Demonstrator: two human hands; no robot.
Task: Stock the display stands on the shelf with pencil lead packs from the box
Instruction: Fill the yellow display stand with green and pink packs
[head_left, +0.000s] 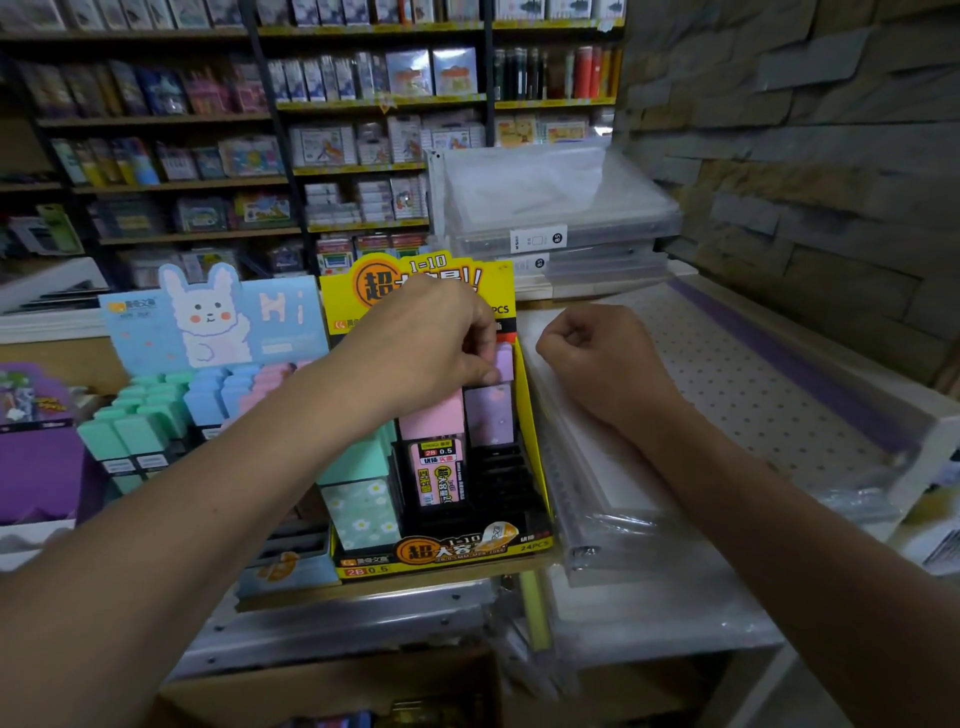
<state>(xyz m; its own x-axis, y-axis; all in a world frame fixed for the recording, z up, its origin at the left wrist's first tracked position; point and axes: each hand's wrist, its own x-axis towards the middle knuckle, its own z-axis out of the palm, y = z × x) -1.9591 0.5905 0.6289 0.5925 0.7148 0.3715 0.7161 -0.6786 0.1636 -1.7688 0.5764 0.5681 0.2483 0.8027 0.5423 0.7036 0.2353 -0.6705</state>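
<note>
Purple pencil lead pack (506, 358) pinched at its top by left grip (431, 338), back-right slot of yellow display stand (415, 569) — likely light, stiff, slick; best held by narrow sides. Right grip (597, 353) clenched, apparently empty.

Dim soft indoor light, blurry wide-angle edges

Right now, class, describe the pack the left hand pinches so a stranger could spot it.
Find the yellow cardboard display stand right of the pale blue rabbit stand. At its back right corner the left hand pinches a lilac lead pack. It sits behind the other lilac pack.
</note>
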